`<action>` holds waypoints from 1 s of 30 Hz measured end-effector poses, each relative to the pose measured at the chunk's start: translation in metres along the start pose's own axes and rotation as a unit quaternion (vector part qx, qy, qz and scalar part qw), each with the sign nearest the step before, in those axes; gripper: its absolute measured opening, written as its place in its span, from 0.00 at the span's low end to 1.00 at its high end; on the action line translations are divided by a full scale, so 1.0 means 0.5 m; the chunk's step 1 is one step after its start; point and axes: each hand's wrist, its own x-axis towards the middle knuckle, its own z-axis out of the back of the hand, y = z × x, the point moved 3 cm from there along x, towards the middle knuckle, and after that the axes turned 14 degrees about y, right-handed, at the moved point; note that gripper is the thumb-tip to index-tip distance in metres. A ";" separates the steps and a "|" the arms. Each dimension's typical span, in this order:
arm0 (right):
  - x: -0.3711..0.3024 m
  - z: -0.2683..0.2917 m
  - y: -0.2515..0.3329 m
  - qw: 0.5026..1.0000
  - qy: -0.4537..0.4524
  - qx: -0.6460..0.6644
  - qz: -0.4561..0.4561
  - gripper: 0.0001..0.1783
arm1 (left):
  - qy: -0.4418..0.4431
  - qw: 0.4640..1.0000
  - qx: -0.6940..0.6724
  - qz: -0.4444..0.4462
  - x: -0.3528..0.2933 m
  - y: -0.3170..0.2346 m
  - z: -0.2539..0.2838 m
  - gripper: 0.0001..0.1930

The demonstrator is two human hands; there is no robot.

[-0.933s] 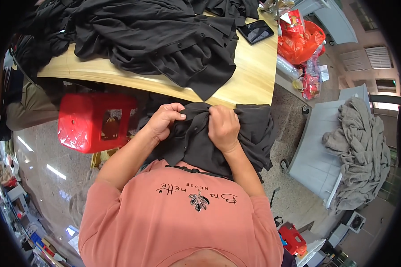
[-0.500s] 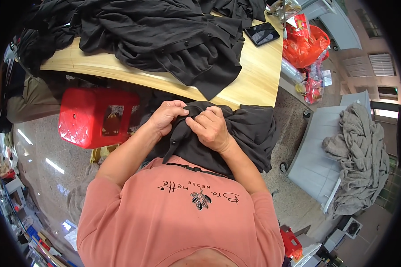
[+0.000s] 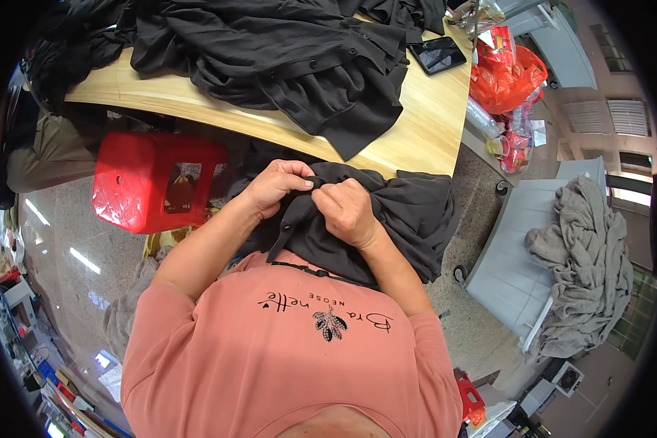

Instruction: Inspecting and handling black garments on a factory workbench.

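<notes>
A black buttoned garment lies bunched across my lap, below the table's near edge. My left hand pinches an edge of its cloth between thumb and fingers. Close beside it, my right hand is closed on the same edge, fingers curled and knuckles up. Whatever lies between the fingertips, apart from cloth, is too small to make out. A dark button shows on the strip hanging under my left hand. On the table, another black garment is spread in folds, its row of buttons facing up.
The wooden table carries a black phone at its right. A red plastic stool stands at left, near a seated person's leg. Red plastic bags hang over at right. A grey bin holds grey cloth.
Both hands stay on the garment's edge and have shifted only slightly; the right hand's fingers have curled in more. The whole view has moved a little.
</notes>
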 end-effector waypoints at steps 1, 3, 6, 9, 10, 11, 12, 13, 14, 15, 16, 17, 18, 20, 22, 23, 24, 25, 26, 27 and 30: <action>-0.001 -0.003 0.001 1.000 0.002 -0.003 0.007 0.09 | 0.006 1.000 -0.002 -0.001 0.001 0.003 0.002 0.04; -0.004 -0.005 0.001 1.000 -0.024 -0.002 0.011 0.10 | 0.011 0.999 0.044 -0.020 0.003 0.008 0.005 0.05; -0.003 -0.006 0.002 0.998 -0.060 -0.023 0.013 0.05 | 0.000 0.995 0.094 -0.038 0.008 0.016 0.008 0.05; -0.001 0.000 0.007 0.995 -0.096 -0.021 0.030 0.06 | -0.025 0.982 0.182 -0.050 0.008 0.013 0.010 0.05; 0.000 0.003 0.009 0.994 -0.096 -0.039 0.041 0.07 | -0.020 0.988 0.149 -0.042 0.008 0.014 0.010 0.05; 0.003 0.004 0.009 0.995 -0.087 -0.040 0.034 0.07 | -0.026 0.989 0.142 -0.034 0.007 0.013 0.010 0.05; 0.004 0.006 0.010 0.996 -0.079 -0.031 0.029 0.07 | -0.029 0.984 0.173 -0.043 0.005 0.008 0.009 0.05; 0.006 0.007 0.009 0.996 -0.078 -0.030 0.016 0.07 | -0.021 0.983 0.179 -0.042 0.003 0.005 0.007 0.04; 0.006 0.007 0.009 0.997 -0.072 -0.025 0.011 0.07 | -0.016 0.982 0.182 -0.037 0.000 0.004 0.006 0.04; 0.007 0.005 0.010 0.997 -0.061 -0.034 0.015 0.06 | -0.007 0.984 0.175 -0.034 -0.001 0.003 0.005 0.04; 0.005 0.003 0.012 0.998 -0.052 -0.040 0.014 0.05 | 0.001 0.987 0.160 -0.029 -0.003 0.004 0.005 0.04; 0.004 0.001 0.013 0.997 -0.050 -0.048 0.025 0.05 | 0.008 0.986 0.166 -0.030 -0.004 0.004 0.005 0.05; 0.002 -0.002 0.013 0.998 -0.048 -0.044 0.014 0.05 | 0.014 0.986 0.165 -0.015 -0.005 0.007 0.006 0.05; -0.003 -0.004 0.015 0.997 -0.051 -0.050 0.029 0.06 | 0.021 0.985 0.169 -0.015 -0.006 0.012 0.008 0.05; -0.006 -0.006 0.014 0.997 -0.048 -0.047 0.031 0.08 | 0.018 0.985 0.172 -0.019 -0.006 0.015 0.013 0.05; -0.006 -0.009 0.013 0.998 -0.022 -0.046 0.023 0.08 | 0.026 0.986 0.162 -0.027 -0.006 0.018 0.014 0.05; -0.005 -0.012 0.010 0.999 0.007 -0.045 0.004 0.08 | 0.021 0.985 0.170 -0.024 -0.006 0.020 0.016 0.05; -0.005 -0.011 0.012 0.999 0.001 -0.051 0.018 0.08 | 0.020 0.988 0.150 -0.033 -0.008 0.022 0.017 0.05; -0.003 -0.010 0.010 0.999 0.004 -0.050 0.018 0.07 | 0.019 0.990 0.130 -0.043 -0.008 0.024 0.018 0.05; -0.001 -0.011 0.010 0.999 0.016 -0.045 0.005 0.05 | 0.020 0.989 0.136 -0.058 -0.011 0.026 0.018 0.05; 0.004 -0.009 0.007 1.000 0.002 -0.021 -0.001 0.06 | 0.011 0.991 0.120 -0.058 -0.014 0.036 0.020 0.06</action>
